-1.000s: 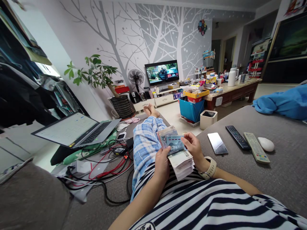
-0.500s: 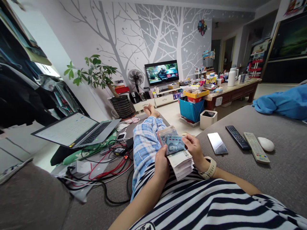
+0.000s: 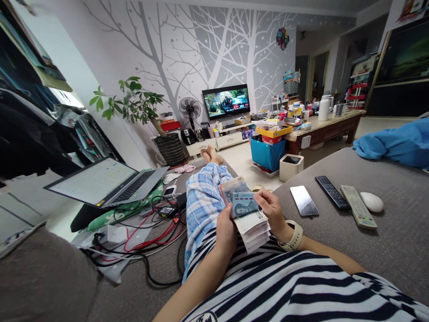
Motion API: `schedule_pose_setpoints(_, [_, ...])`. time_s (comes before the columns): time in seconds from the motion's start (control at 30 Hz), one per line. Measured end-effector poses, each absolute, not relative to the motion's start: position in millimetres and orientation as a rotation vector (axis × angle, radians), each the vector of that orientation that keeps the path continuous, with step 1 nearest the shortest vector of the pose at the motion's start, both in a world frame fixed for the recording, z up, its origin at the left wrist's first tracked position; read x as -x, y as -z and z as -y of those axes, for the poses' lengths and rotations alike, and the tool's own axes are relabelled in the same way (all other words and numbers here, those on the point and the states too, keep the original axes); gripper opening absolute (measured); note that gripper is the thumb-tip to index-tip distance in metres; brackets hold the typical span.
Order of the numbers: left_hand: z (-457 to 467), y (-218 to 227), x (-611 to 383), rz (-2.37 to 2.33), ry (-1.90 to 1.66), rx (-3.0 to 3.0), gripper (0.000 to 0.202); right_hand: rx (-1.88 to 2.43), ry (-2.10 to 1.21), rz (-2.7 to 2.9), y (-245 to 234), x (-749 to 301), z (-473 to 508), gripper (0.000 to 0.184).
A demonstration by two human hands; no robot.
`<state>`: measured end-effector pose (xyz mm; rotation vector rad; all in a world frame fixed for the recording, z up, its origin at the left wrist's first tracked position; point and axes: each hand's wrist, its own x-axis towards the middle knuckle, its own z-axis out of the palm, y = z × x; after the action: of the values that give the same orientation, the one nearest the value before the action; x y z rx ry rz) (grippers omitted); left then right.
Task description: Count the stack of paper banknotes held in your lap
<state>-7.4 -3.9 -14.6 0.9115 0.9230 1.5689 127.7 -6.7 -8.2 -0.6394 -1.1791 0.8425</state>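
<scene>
I lie back on a grey sofa (image 3: 385,241) in a striped shirt and blue plaid trousers (image 3: 203,197). My left hand (image 3: 226,230) grips a thick stack of banknotes (image 3: 253,228) from below, over my lap. My right hand (image 3: 273,210), with a pale watch on its wrist, pinches the top blue-green note (image 3: 244,203) and bends it down toward me. More notes fan out behind it.
On the sofa to my right lie a phone (image 3: 303,200), two remotes (image 3: 331,192) (image 3: 358,206) and a white mouse (image 3: 372,201). At my left an open laptop (image 3: 107,181) stands above tangled cables (image 3: 147,232). Ahead are a TV (image 3: 227,101), a fan, a plant and a cluttered table.
The top note has been folded further down toward me by my right hand, so less of its face shows. The stack and my left hand have stayed put.
</scene>
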Motion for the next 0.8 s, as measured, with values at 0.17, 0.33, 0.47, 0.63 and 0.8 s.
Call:
schedule_pose_setpoints(0.17, [3,17,8,-0.905,-1.555,-1.052,0.025,0.637,-0.845,1.179,7,-127,8,0.038])
schedule_pose_setpoints(0.33, [5,16,9,-0.911,-1.535,-1.075,0.023,0.638,-0.825,1.171,7,-127,9,0.035])
schedule_pose_setpoints(0.47, [10,8,6,-0.916,-1.55,-1.067,0.023,0.627,-0.833,1.173,9,-126,8,0.029])
schedule_pose_setpoints(0.63, [13,4,3,-0.895,-1.53,-1.024,0.023,0.622,-0.834,1.177,11,-126,8,0.027])
schedule_pose_setpoints(0.8, [11,9,5,-0.865,-1.521,-0.994,0.02,0.621,-0.808,1.188,11,-127,8,0.029])
